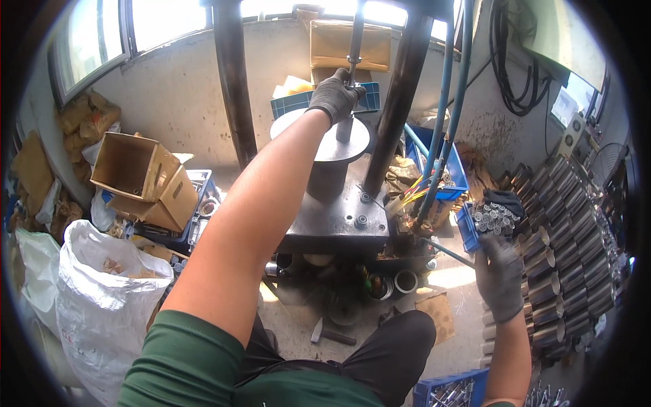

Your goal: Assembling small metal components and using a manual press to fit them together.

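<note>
Left hand [334, 95] clenched on press rod [348, 88] above far round plate [319, 139]; right hand [500, 275] loosely on steel tubes [563, 237] stacked right, grip indeterminate; plate bare, stack full.

Daylight pours through windows [102, 37] above a stained, pale plaster wall [183, 95]. Black cables [508, 61] hang on the right wall. Below, the dusty concrete floor [447, 339] lies sunlit, crowded at its left edge by a white sack [102, 305].
</note>
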The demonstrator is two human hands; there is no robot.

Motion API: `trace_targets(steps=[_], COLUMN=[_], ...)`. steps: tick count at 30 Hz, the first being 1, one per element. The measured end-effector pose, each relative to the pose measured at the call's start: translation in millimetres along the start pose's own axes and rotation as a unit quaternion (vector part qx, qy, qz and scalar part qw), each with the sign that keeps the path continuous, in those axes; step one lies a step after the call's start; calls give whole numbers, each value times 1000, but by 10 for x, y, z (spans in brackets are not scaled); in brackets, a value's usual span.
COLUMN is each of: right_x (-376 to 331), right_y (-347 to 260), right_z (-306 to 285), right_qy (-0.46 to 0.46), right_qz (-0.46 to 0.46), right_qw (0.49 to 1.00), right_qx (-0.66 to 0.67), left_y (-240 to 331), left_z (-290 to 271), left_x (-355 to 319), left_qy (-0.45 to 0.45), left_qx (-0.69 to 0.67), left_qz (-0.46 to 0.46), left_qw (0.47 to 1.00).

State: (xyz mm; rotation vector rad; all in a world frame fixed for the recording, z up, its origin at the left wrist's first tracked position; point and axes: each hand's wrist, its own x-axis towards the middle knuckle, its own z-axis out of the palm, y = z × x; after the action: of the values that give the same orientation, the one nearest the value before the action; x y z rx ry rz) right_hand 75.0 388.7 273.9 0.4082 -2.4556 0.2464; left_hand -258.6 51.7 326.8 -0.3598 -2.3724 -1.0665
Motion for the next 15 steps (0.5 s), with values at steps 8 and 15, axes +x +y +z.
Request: trace_targets(steps=[8, 15], right_x=[894, -92], right_y=[490, 70], right_z=[245, -59], right_qy=[142, -213], right_qz=[13, 36], right_qw=[990, 976], right_qx=[18, 36], left_y=[47, 7], left_z=[-28, -7], left_x=[-13, -23], left_qy=[-24, -2], left_qx=[-13, -9], left_qz=[-30, -5], left_qw=[999, 1000])
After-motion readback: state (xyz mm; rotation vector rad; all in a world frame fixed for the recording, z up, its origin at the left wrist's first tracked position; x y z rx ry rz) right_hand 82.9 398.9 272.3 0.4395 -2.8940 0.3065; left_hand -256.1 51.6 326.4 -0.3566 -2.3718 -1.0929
